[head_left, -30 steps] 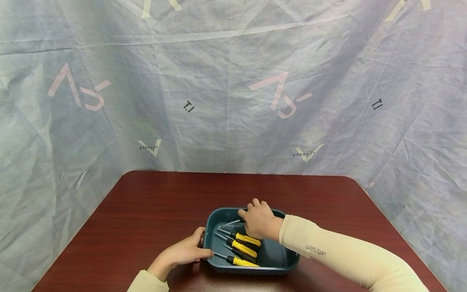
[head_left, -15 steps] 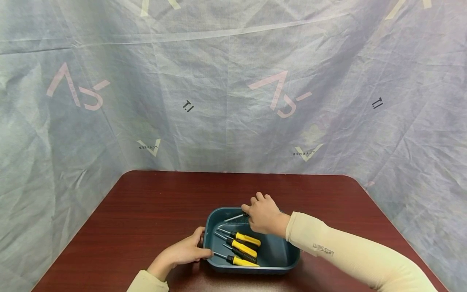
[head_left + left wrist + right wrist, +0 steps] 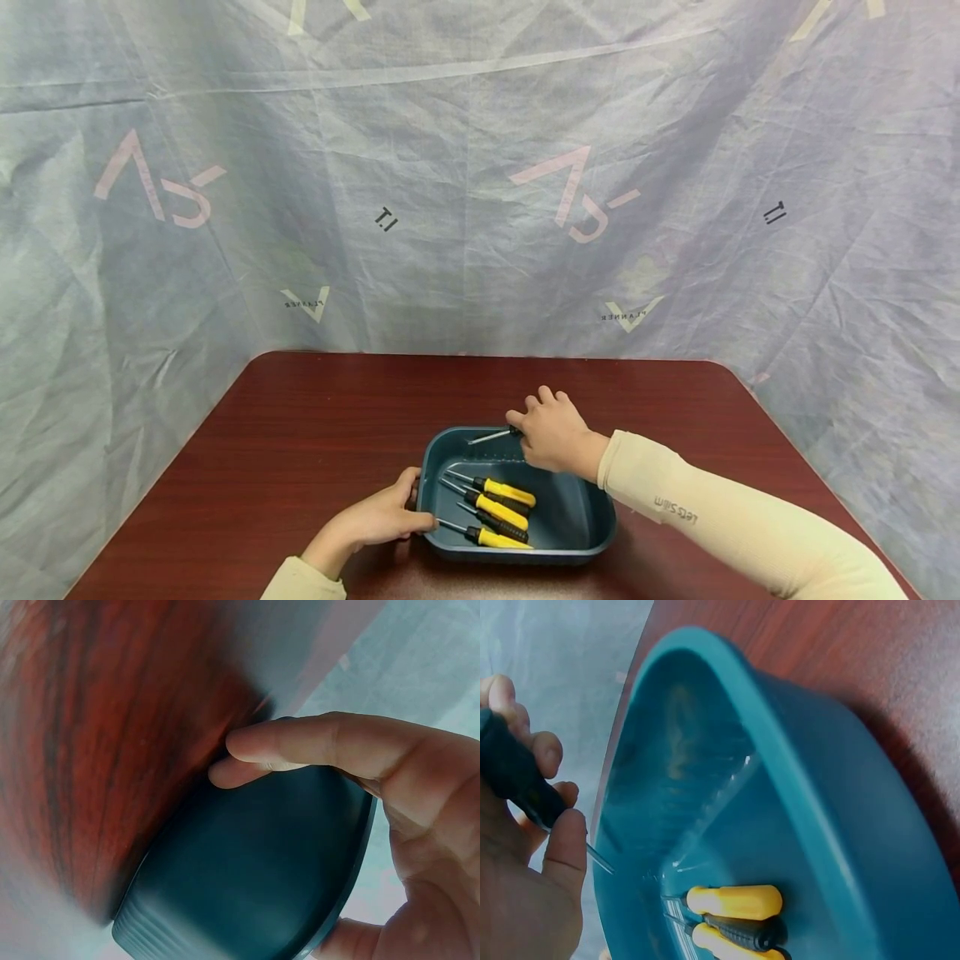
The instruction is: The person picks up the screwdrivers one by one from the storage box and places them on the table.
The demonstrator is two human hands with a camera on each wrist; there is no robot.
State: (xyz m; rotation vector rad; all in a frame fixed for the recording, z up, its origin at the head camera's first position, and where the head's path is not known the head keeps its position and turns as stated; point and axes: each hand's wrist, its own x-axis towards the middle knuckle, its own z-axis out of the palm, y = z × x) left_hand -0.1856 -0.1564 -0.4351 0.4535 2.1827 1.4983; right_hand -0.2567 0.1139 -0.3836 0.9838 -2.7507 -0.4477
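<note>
Low in the frame, the left hand [image 3: 378, 512] is gripping a blue box [image 3: 564, 518]; the right hand [image 3: 558, 433] is holding a black screwdriver [image 3: 514, 766].

Over the last second the right hand [image 3: 555, 433] has moved up and to the right in the head view, taking the screwdriver [image 3: 514, 765] with it. The tip of its shaft [image 3: 489, 437], seen over the floor of the box [image 3: 570, 557] at first, now shows against the far wall. The sleeve [image 3: 675, 483] has shifted rightward too, and a gap has opened between that hand and the nearest yellow handle [image 3: 512, 492]
</note>
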